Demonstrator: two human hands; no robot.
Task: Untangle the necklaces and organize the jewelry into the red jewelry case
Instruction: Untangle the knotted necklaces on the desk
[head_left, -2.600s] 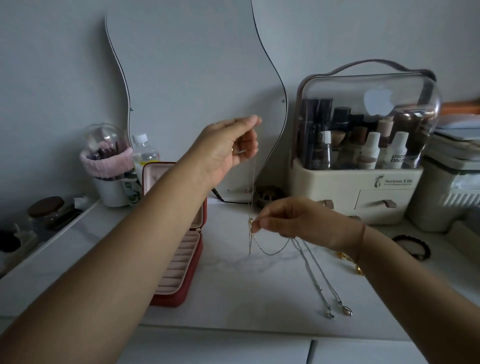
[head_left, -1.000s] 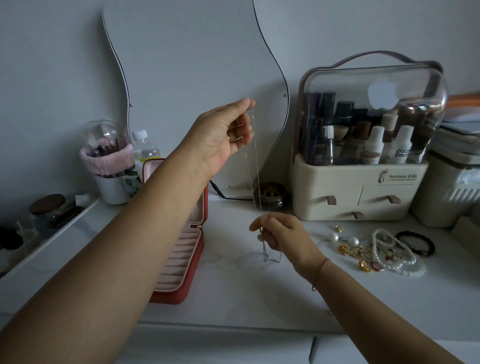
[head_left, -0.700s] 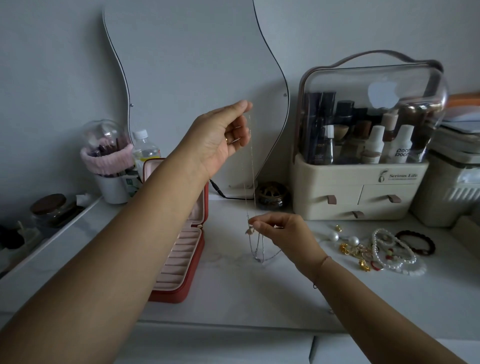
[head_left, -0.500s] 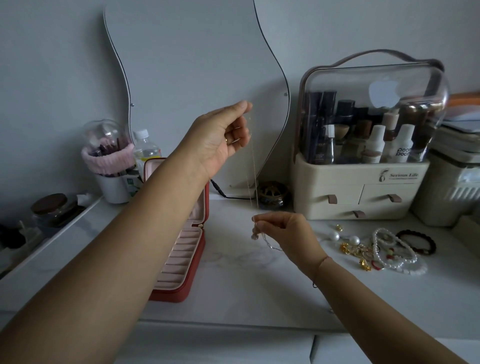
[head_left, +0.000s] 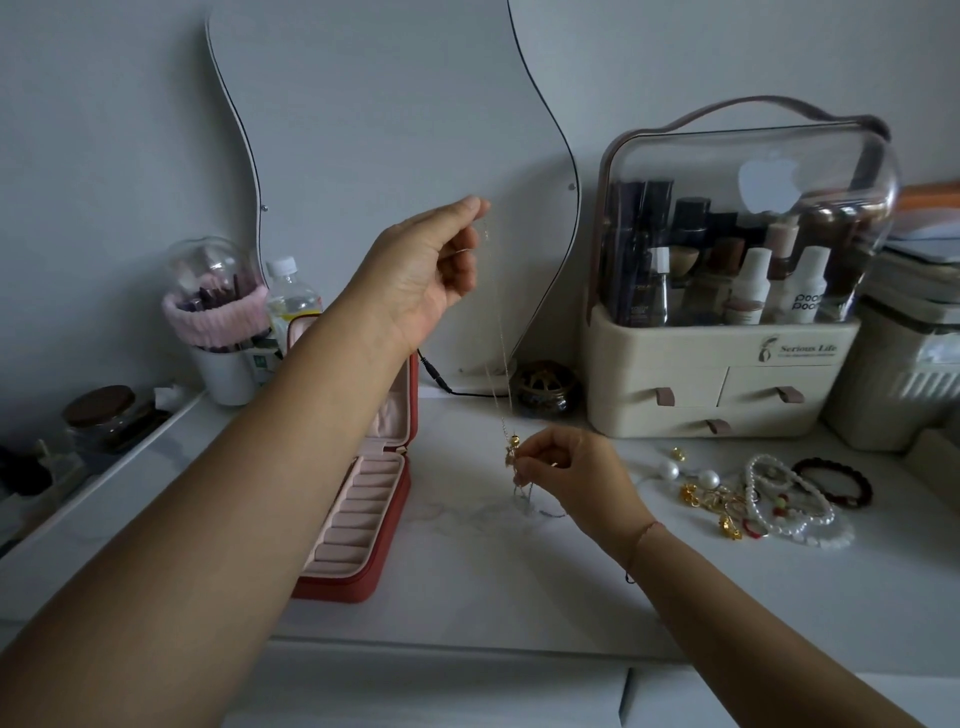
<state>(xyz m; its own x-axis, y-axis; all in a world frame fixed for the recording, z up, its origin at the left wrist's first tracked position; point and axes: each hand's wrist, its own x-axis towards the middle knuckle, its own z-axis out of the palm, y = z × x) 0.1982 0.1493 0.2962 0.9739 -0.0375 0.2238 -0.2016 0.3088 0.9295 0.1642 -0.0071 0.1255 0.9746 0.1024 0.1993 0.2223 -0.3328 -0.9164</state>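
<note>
Thin gold necklace chain (head_left: 503, 343) hangs taut and near vertical, with small gold pendant beads at the bottom. Left hand (head_left: 426, 275) is raised and pinches the top end. Right hand (head_left: 566, 478) sits low over the table (head_left: 519, 597) and pinches the pendant end. Red jewelry case (head_left: 358, 519) is open at left, its pink ring rolls showing. Pearl and gold jewelry pile (head_left: 753, 499) lies on the table at right.

Bare forearms (head_left: 249, 499), red string (head_left: 647, 531) at right hand (head_left: 576, 475)
</note>
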